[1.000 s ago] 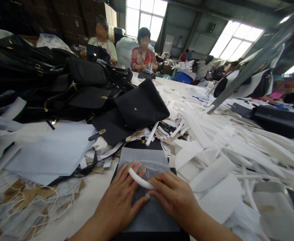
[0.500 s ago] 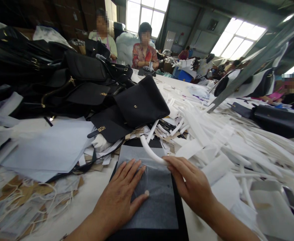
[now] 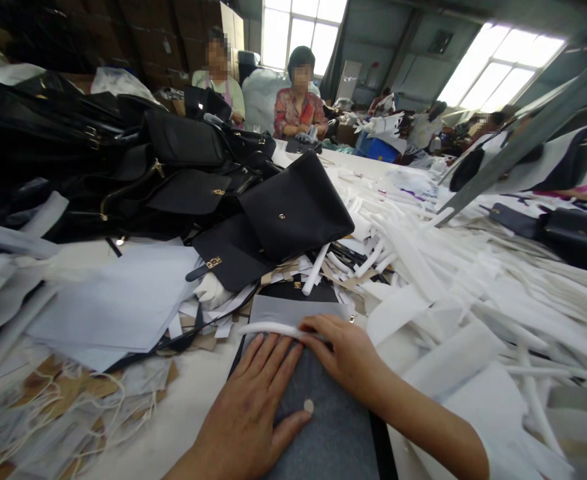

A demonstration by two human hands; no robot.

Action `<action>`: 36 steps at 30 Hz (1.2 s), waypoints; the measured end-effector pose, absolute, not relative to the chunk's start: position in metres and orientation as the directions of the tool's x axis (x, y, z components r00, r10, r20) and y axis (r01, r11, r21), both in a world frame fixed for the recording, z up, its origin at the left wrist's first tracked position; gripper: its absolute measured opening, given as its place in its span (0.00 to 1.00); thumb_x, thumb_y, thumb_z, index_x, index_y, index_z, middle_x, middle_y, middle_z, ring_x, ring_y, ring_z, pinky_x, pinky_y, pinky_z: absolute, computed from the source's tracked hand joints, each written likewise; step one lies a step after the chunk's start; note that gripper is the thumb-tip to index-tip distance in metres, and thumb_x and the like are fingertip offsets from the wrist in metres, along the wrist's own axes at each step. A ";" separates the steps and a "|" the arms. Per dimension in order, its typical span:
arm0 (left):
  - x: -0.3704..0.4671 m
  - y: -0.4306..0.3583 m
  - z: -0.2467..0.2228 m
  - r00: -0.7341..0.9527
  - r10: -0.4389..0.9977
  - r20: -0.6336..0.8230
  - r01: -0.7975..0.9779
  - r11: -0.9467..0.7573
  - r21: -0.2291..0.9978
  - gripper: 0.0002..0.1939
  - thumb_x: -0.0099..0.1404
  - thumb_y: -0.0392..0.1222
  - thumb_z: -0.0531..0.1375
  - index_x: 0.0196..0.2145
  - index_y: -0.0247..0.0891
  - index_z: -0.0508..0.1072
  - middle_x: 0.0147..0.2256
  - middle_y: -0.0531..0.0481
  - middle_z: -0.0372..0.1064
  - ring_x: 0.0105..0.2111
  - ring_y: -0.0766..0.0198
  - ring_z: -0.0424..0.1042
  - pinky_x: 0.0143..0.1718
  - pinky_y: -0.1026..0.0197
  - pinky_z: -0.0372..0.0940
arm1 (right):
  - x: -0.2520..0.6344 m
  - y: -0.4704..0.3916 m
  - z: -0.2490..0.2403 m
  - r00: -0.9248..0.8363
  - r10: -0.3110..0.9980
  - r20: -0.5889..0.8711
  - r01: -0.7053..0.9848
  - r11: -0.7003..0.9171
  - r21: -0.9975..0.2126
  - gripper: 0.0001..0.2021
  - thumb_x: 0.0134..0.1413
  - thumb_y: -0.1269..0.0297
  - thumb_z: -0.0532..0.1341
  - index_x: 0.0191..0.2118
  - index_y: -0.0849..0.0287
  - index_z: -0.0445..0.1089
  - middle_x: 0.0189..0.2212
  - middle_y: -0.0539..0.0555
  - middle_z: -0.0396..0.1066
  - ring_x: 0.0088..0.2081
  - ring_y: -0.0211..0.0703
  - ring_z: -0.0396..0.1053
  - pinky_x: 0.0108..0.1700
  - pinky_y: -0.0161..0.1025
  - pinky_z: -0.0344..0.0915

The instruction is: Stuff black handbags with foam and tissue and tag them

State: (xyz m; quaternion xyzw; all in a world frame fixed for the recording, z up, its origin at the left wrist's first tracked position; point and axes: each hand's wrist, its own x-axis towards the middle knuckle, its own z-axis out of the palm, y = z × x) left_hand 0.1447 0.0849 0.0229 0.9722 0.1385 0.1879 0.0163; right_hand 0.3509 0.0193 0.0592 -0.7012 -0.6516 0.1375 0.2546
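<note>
A black bag (image 3: 387, 460) lies flat before me, with a thin translucent paper sheet (image 3: 338, 427) spread over it. My left hand (image 3: 258, 393) presses flat on the sheet, fingers stretched out and thumb apart. Just beyond its fingertips a white foam strip (image 3: 268, 329) lies crosswise on the sheet. My right hand (image 3: 343, 350) pinches the strip's right end between thumb and fingers. The bag's dark flap end with a gold clasp (image 3: 297, 283) shows past the sheet's far edge.
Black bags (image 3: 296, 213) with gold fittings pile up at the far left. Pale paper sheets (image 3: 118, 300) and corded tags (image 3: 73, 400) lie left. White foam strips (image 3: 423, 253) heap on the right. A slanted metal post (image 3: 493, 160) stands right. Co-workers (image 3: 301, 110) sit across the table.
My right hand has moved left and brought the foam strip down across the sheet, ahead of my left fingertips. The left hand stays flat on the sheet. The view has shifted slightly.
</note>
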 end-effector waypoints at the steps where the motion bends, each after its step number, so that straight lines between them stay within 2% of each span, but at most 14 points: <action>1: 0.144 0.085 0.022 0.894 0.274 0.354 0.259 -0.962 0.088 0.38 0.68 0.61 0.53 0.67 0.36 0.54 0.67 0.44 0.53 0.65 0.48 0.54 0.63 0.45 0.56 | 0.351 0.018 0.059 0.115 0.980 0.163 0.852 -0.013 -0.524 0.06 0.63 0.67 0.61 0.45 0.54 0.71 0.41 0.52 0.76 0.43 0.46 0.74 0.46 0.42 0.70; 6: 0.145 0.086 0.025 0.907 0.284 0.312 0.256 -0.958 0.128 0.37 0.68 0.59 0.54 0.67 0.34 0.55 0.68 0.38 0.48 0.66 0.45 0.52 0.63 0.43 0.56 | 0.354 0.015 0.065 0.138 0.947 0.289 0.878 0.018 -0.478 0.07 0.64 0.67 0.59 0.45 0.55 0.71 0.41 0.54 0.76 0.42 0.46 0.74 0.46 0.42 0.70; 12: 0.157 0.092 0.035 0.923 0.276 0.268 0.238 -0.957 0.165 0.37 0.68 0.61 0.53 0.64 0.32 0.60 0.66 0.35 0.54 0.65 0.44 0.53 0.63 0.41 0.54 | 0.354 0.008 0.076 0.188 0.906 0.379 0.870 0.026 -0.493 0.07 0.65 0.67 0.58 0.46 0.55 0.71 0.41 0.53 0.76 0.44 0.45 0.73 0.48 0.42 0.68; 15: 0.161 0.095 0.036 0.929 0.289 0.229 0.246 -0.949 0.199 0.39 0.67 0.62 0.54 0.65 0.32 0.59 0.65 0.34 0.55 0.66 0.43 0.53 0.65 0.39 0.51 | 0.348 0.001 0.074 0.160 0.914 0.373 0.879 0.040 -0.476 0.08 0.66 0.67 0.57 0.48 0.56 0.70 0.43 0.55 0.76 0.45 0.45 0.72 0.49 0.42 0.67; 18: 0.160 0.097 0.035 0.935 0.275 0.226 0.231 -0.952 0.203 0.40 0.67 0.61 0.55 0.66 0.31 0.56 0.68 0.36 0.49 0.68 0.43 0.47 0.65 0.39 0.50 | 0.343 -0.003 0.063 0.091 0.948 0.306 0.905 0.049 -0.423 0.09 0.67 0.68 0.56 0.49 0.57 0.69 0.43 0.56 0.75 0.44 0.48 0.71 0.49 0.45 0.67; 20: 0.158 0.098 0.037 0.936 0.259 0.238 0.217 -0.958 0.188 0.39 0.68 0.60 0.54 0.67 0.31 0.55 0.68 0.36 0.48 0.68 0.44 0.46 0.65 0.39 0.52 | 0.342 -0.004 0.053 0.083 0.955 0.283 0.912 0.041 -0.409 0.10 0.67 0.68 0.56 0.50 0.59 0.69 0.43 0.57 0.75 0.44 0.48 0.70 0.49 0.46 0.67; 22: 0.154 0.097 0.041 0.932 0.247 0.265 0.212 -0.965 0.152 0.37 0.68 0.57 0.55 0.66 0.29 0.56 0.67 0.36 0.50 0.68 0.44 0.47 0.64 0.41 0.54 | 0.342 -0.005 0.046 0.099 0.955 0.279 0.911 0.026 -0.412 0.10 0.67 0.68 0.56 0.51 0.60 0.69 0.43 0.56 0.75 0.44 0.49 0.70 0.48 0.46 0.67; 25: 0.147 0.092 0.049 0.907 0.218 0.359 0.209 -0.976 0.064 0.27 0.70 0.45 0.57 0.62 0.30 0.63 0.62 0.39 0.62 0.64 0.49 0.58 0.64 0.46 0.54 | 0.343 -0.006 0.040 0.099 0.954 0.282 0.910 0.028 -0.414 0.10 0.67 0.68 0.56 0.51 0.60 0.69 0.44 0.56 0.75 0.44 0.48 0.70 0.49 0.46 0.66; 27: 0.144 0.087 0.052 0.902 0.188 0.389 0.195 -0.981 0.023 0.22 0.71 0.41 0.56 0.59 0.32 0.67 0.60 0.42 0.66 0.61 0.53 0.63 0.64 0.48 0.56 | 0.344 -0.006 0.039 0.094 0.954 0.283 0.910 0.033 -0.413 0.11 0.67 0.68 0.56 0.52 0.60 0.69 0.44 0.56 0.75 0.44 0.49 0.69 0.49 0.46 0.66; 32: 0.140 0.079 0.044 0.940 0.183 0.288 0.192 -0.981 -0.004 0.28 0.70 0.48 0.56 0.62 0.30 0.63 0.63 0.39 0.60 0.62 0.48 0.61 0.58 0.45 0.65 | 0.348 -0.004 0.056 0.084 0.944 0.320 0.911 0.057 -0.408 0.11 0.67 0.70 0.55 0.50 0.59 0.70 0.44 0.56 0.75 0.44 0.49 0.69 0.48 0.46 0.67; 36: 0.139 0.080 0.038 0.943 0.187 0.274 0.200 -0.980 -0.021 0.29 0.69 0.48 0.57 0.63 0.32 0.62 0.65 0.40 0.57 0.63 0.49 0.59 0.58 0.45 0.66 | 0.349 -0.002 0.085 0.128 0.888 0.442 0.914 0.068 -0.401 0.13 0.66 0.72 0.56 0.53 0.59 0.70 0.45 0.56 0.73 0.45 0.47 0.68 0.49 0.45 0.66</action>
